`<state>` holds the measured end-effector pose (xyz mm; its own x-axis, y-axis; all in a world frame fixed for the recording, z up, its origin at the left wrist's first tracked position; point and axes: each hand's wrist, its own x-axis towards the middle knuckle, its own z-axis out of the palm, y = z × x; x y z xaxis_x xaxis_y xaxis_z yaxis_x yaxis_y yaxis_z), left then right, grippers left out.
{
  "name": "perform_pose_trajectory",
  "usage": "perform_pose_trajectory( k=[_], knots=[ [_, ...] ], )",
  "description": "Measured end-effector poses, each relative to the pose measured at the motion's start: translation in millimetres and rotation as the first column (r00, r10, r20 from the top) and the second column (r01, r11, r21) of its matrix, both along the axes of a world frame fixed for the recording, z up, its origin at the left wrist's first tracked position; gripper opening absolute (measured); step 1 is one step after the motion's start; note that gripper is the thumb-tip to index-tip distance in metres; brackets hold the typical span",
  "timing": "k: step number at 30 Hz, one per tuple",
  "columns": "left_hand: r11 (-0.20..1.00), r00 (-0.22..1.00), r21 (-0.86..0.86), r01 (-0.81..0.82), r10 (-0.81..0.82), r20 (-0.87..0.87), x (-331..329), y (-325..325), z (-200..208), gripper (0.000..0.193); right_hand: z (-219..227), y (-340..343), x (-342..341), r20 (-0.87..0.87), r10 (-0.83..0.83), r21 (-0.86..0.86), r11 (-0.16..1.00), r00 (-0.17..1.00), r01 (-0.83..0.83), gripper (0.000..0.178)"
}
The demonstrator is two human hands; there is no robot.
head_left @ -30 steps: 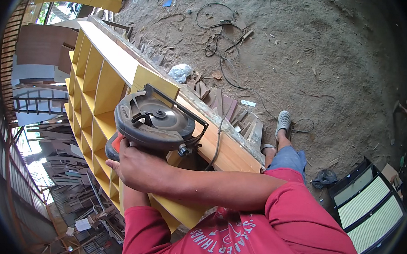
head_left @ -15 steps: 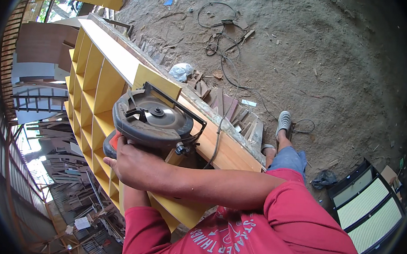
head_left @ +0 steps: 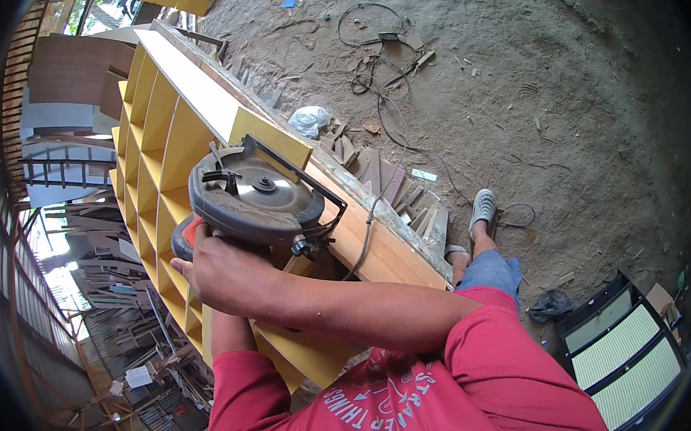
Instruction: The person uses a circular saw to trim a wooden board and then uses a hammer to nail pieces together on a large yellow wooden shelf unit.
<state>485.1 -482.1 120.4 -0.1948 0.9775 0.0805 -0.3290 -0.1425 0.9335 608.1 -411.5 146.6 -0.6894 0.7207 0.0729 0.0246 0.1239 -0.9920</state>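
My right hand (head_left: 221, 272) is closed around the rear of a circular saw (head_left: 253, 217), where an orange part of its grip shows. The saw lies tilted on its side, with its round blade (head_left: 264, 184) and dark guard facing up. Its metal base plate (head_left: 294, 170) runs beside a yellow board end (head_left: 275, 134) of a large yellow shelf frame with square compartments (head_left: 155, 134). Crossing over my left arm (head_left: 231, 334), my right forearm and the saw hide my left hand, so its fingers do not show.
A long wooden plank (head_left: 391, 251) runs along the frame's right side. The saw's cord (head_left: 367, 233) trails over it toward coiled cable (head_left: 383, 78) on the dirt floor. Offcuts (head_left: 422, 209) and a white plastic bag (head_left: 310, 121) lie alongside. A dark-framed panel (head_left: 624, 355) lies at right.
The saw and my right hand have shifted slightly left. The small lever on the blade guard has moved up and left, and more of the blade shows.
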Motion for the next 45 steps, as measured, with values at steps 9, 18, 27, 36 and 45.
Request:
perform_pose_trajectory(
  k=[9,18,27,36,45],
  knots=[
    [0.997,0.997,0.035,0.072,-0.07,-0.045,-4,13,6,0.083,10,9,3,-0.096,-0.003,-0.069,0.998,0.995,-0.003,0.074],
    [0.997,0.986,-0.051,-0.061,0.052,-0.16,-22,20,-6,0.08,8,10,-6,-0.095,0.002,-0.062,0.998,0.995,-0.008,0.073],
    [0.709,0.666,-0.192,-0.679,0.484,-0.568,-62,12,-24,0.086,5,22,-25,-0.096,-0.005,-0.074,0.997,0.995,-0.002,0.071],
    [0.68,0.655,-0.179,-0.711,0.549,-0.52,-40,29,-81,0.083,5,25,-48,-0.066,-0.011,0.007,1.0,0.998,0.012,0.066],
    [0.685,0.685,-0.206,-0.699,0.559,-0.467,-33,41,-97,0.079,5,29,-65,-0.088,-0.061,0.045,0.997,0.994,0.065,0.07]
  ],
)
